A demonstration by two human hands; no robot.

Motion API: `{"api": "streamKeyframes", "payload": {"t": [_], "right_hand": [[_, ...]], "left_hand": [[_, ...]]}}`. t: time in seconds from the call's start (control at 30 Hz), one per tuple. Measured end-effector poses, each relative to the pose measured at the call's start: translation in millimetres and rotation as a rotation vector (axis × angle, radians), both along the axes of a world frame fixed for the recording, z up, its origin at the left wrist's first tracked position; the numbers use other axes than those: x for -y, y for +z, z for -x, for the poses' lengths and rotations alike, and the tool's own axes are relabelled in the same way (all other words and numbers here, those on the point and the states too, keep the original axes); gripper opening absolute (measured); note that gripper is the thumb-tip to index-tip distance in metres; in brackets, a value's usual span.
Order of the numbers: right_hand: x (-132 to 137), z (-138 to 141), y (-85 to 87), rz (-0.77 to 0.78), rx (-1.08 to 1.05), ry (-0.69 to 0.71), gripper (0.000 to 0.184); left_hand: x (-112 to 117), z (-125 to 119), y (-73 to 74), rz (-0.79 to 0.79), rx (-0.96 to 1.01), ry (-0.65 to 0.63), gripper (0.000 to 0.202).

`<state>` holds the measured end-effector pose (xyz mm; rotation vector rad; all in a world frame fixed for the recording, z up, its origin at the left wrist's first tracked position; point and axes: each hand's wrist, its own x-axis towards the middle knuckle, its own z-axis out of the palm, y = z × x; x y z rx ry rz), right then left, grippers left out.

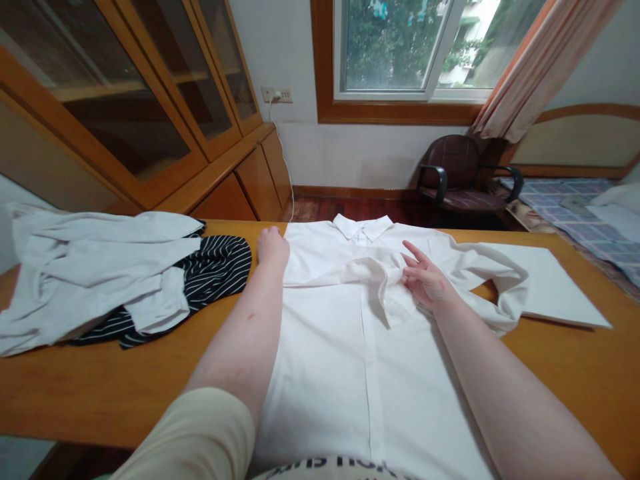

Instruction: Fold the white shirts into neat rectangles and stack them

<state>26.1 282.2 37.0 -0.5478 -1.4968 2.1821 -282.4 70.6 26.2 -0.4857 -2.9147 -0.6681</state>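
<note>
A white long-sleeved shirt [320, 373] lies front up on a wooden table [200, 373], its collar [363, 228] at the far edge and its lower part running towards the wearer of the camera. One sleeve [345, 272] is folded across the chest, from the left side towards the right, ending in a loose, rumpled cuff. The other sleeve [513, 287] is out to the right, bent into a loop with table wood showing through it.

The left hand [273, 245] is at the shirt's left shoulder edge, knuckles up and fingers curled down; their tips are hidden, so I cannot tell whether they grip the cloth. The right hand [425, 279] is over the right half of the chest, fingers spread wide, the index reaching away towards the collar. The folded sleeve's end lies right at its lower fingers (touching or just beside them, I cannot tell which).

To the left, a pale grey garment [100, 267] lies partly over a black one with white stripes [225, 263]. To the right, a flat white board [565, 283] lies beyond the looped sleeve. Behind the table are a glass-fronted cabinet [200, 150], a window [390, 47] and a dark red armchair [453, 167].
</note>
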Motion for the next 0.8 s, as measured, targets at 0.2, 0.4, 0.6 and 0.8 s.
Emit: {"api": "streamKeyframes", "payload": {"t": [0.2, 0.4, 0.6, 0.8], "right_hand": [[3, 3, -5.8, 0.058, 0.075, 0.012, 0.07], [0, 5, -10.3, 0.142, 0.145, -0.095, 0.047], [-4, -3, -1.4, 0.153, 0.087, -0.038, 0.039], [-12, -12, 6.8, 0.098, 0.048, 0.013, 0.045]], "left_hand": [[-25, -33, -0.7, 0.133, -0.051, -0.378, 0.037], [-26, -27, -18.3, 0.336, 0.132, -0.397, 0.073], [-24, -19, -22.0, 0.32, 0.126, -0.307, 0.081], [-25, -21, -22.5, 0.34, 0.124, -0.299, 0.084]]}}
